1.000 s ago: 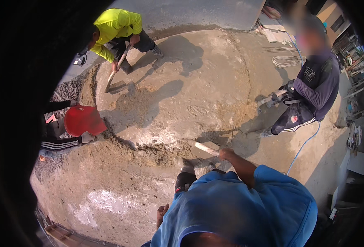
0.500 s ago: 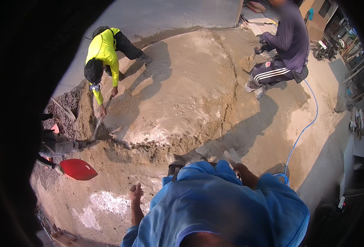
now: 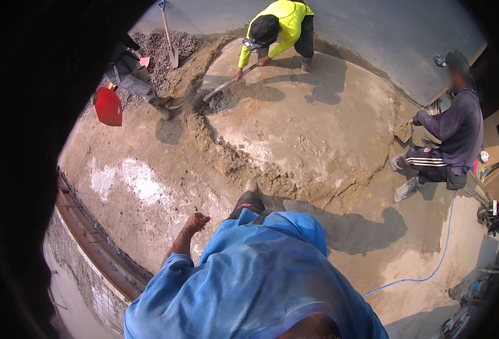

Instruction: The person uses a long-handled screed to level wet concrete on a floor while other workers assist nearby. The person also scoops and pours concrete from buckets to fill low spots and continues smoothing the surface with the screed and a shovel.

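My left hand (image 3: 197,222) hangs beside my blue-sleeved body with loosely bent, parted fingers, holding nothing, over pale, dirty concrete ground (image 3: 148,214). My right hand is hidden from view, and no tool of mine shows. My boot (image 3: 250,186) stands near the ragged edge of a wet mortar mound (image 3: 294,135). Across the mound, a worker in a yellow top (image 3: 286,20) bends with both hands on a shovel handle (image 3: 227,82), its blade down in grey mix.
A worker in purple (image 3: 458,130) crouches at right. A half-hidden worker (image 3: 139,85) holds a red scoop (image 3: 108,107) at upper left, near gravel (image 3: 148,48) and an upright shovel (image 3: 166,34). A rusty channel (image 3: 94,237) edges the lower left; a blue hose (image 3: 413,279) runs along the right.
The view has swung, shifting the mound upward. My right hand, on a wooden handle a second ago, has gone out of sight; my left has risen. The yellow-topped worker's shovel has reached the grey mix.
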